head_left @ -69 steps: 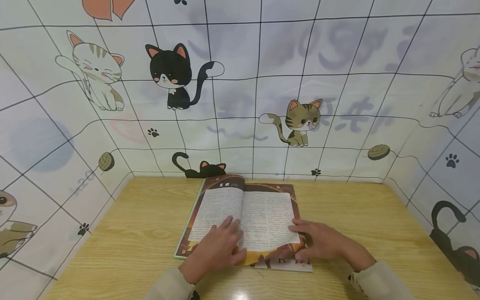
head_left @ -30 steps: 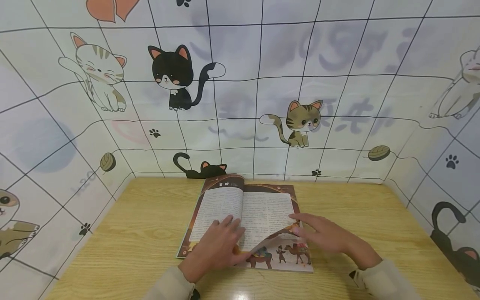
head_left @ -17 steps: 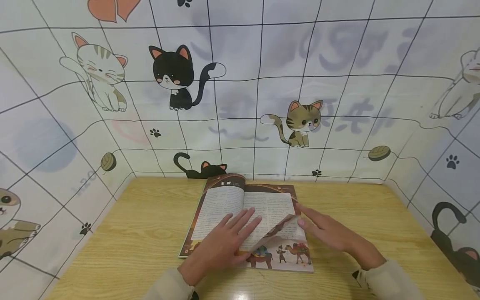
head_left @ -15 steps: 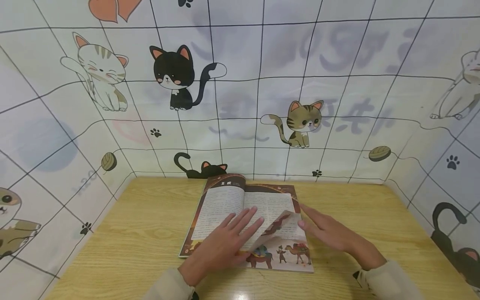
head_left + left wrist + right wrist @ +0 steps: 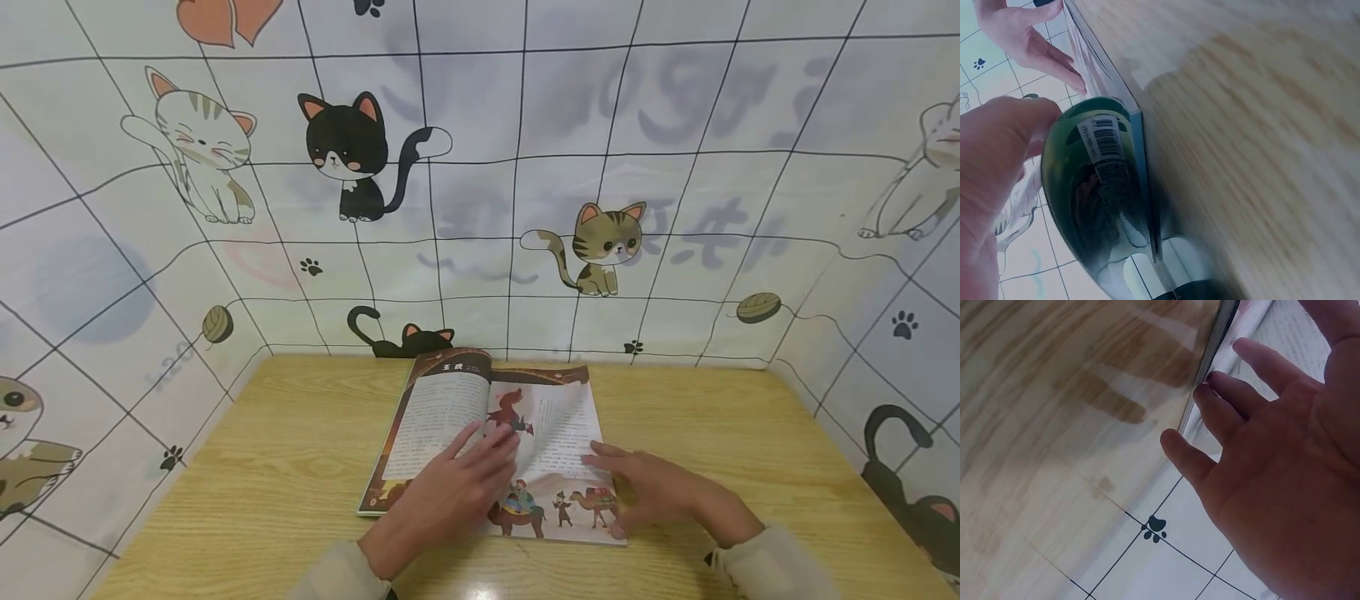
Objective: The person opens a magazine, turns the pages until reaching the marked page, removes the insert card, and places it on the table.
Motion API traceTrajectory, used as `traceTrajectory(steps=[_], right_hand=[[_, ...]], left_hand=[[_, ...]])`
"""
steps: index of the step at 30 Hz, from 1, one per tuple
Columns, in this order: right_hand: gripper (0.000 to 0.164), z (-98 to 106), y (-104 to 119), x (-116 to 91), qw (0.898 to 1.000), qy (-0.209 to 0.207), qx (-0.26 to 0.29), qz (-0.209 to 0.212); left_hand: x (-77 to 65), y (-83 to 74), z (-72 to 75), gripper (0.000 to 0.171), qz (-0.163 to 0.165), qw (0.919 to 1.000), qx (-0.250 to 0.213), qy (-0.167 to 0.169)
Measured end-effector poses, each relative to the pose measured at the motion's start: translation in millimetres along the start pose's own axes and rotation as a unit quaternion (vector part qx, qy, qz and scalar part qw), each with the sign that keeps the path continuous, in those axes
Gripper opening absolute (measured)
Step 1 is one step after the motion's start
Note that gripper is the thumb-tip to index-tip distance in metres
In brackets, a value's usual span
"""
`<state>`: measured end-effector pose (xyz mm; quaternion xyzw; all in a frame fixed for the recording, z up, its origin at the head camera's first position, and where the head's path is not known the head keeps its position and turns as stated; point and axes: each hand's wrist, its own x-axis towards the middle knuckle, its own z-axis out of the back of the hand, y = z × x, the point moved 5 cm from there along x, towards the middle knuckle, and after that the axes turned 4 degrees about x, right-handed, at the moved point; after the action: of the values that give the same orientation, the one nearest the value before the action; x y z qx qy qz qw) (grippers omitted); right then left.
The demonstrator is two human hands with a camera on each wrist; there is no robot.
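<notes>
An open book [image 5: 442, 408] lies on the table, printed text on its left page. Its right page [image 5: 551, 433] bears a red figure, text and camel pictures. My left hand [image 5: 453, 492] lies over the lower middle of the book, fingers extended along the inner part of the right page. At the book's lower right edge is my right hand [image 5: 656, 487], fingers spread and loosely bent, fingertips over the page margin. In the left wrist view, the book's green glossy cover [image 5: 1100, 169] with a barcode shows beside the thumb. The right wrist view has my right hand [image 5: 1285, 462] beside the page edges.
The light wood table [image 5: 300, 433] extends on both sides of the book. Behind and beside it stands a white wall covering [image 5: 480, 200] with a grid and cartoon cats. Pale sleeves [image 5: 776, 567] cover the wrists.
The right page's leaf was lifted from its lower corner and curled toward the left hand; different pictures now show there. My left fingers moved right over the book. The right hand lowered slightly.
</notes>
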<state>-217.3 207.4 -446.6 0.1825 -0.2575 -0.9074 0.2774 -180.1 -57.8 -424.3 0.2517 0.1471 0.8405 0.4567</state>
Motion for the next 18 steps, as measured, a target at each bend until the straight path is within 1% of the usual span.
traceTrajectory(steps=[2, 4, 8, 11, 14, 18], right_hand=[[0.095, -1.4, 0.6, -0.7, 1.0, 0.006, 0.006, 0.01], [0.097, -1.9, 1.3, -0.9, 1.0, 0.003, -0.003, 0.014], [0.098, -3.9, 1.9, 0.7, 1.0, 0.0, -0.021, 0.006], [0.097, -5.1, 1.7, 2.5, 1.0, 0.0, -0.024, -0.001], [0.097, -5.0, 2.4, 2.6, 1.0, -0.002, -0.029, 0.003], [0.097, -3.8, 3.9, 2.0, 0.999, -0.01, -0.036, 0.009]], left_hand=[[-0.3, -0.1, -1.7, 0.043, 0.001, 1.0, 0.003, -0.002], [-0.6, -0.1, -2.9, 0.039, 0.001, 1.0, -0.003, -0.001], [-0.9, -1.1, -4.9, 0.034, -0.002, 0.9998, -0.013, 0.011], [-0.9, -2.1, -5.3, 0.03, -0.004, 0.9993, -0.029, 0.024], [-0.2, -2.4, -5.0, 0.027, -0.001, 0.9983, -0.048, 0.032], [0.7, -2.3, -6.0, 0.022, 0.005, 0.9981, -0.043, 0.044]])
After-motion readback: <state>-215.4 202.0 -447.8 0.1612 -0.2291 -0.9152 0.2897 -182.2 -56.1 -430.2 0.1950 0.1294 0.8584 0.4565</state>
